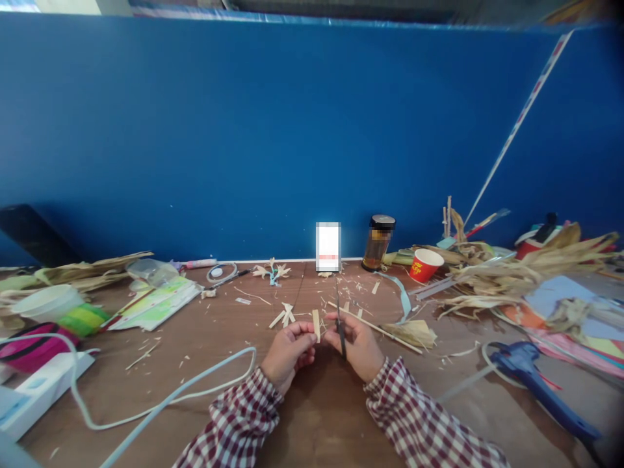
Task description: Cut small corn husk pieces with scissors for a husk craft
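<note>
My left hand [291,351] pinches a short, pale strip of dried corn husk [316,325] upright between thumb and fingers. Close by on the right, my right hand [359,346] is closed around dark scissors [340,325], seen nearly edge-on with the blades pointing up and away. The blades stand apart from the strip. Just beyond my left hand lie several cut husk strips [288,313]. A thin stick [400,341] and a wider husk piece [412,333] rest past my right hand.
Scraps litter the brown table [316,422]. A glue gun [541,383], red paper cup [427,265] and husk pile [487,279] are right. A dark-lidded jar [379,244] and blurred white screen [328,244] stand behind. Left are a power strip [46,390] and looping cable [180,393].
</note>
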`<action>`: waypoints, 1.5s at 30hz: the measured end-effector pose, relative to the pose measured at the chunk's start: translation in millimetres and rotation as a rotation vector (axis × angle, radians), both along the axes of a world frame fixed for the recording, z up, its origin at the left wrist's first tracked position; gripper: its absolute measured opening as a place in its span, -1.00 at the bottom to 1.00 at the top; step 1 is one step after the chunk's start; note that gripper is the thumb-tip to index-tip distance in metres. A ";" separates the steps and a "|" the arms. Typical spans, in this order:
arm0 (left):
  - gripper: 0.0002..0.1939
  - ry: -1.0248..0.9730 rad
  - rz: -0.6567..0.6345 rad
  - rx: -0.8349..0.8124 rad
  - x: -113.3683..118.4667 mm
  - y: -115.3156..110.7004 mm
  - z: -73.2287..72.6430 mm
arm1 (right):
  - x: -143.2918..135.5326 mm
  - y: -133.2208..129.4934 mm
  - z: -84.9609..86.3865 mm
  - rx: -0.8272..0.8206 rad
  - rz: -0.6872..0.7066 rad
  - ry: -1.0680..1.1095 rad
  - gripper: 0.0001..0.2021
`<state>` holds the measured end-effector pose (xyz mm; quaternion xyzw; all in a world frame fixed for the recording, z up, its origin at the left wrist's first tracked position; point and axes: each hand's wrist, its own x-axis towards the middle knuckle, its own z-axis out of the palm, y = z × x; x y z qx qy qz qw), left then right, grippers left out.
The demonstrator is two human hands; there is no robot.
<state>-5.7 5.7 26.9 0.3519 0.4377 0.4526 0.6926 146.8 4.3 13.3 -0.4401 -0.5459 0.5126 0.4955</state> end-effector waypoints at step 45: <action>-0.60 0.035 0.266 0.151 -5.7 4.0 -4.7 | -3.9 -3.5 3.4 0.003 0.059 -0.002 -0.70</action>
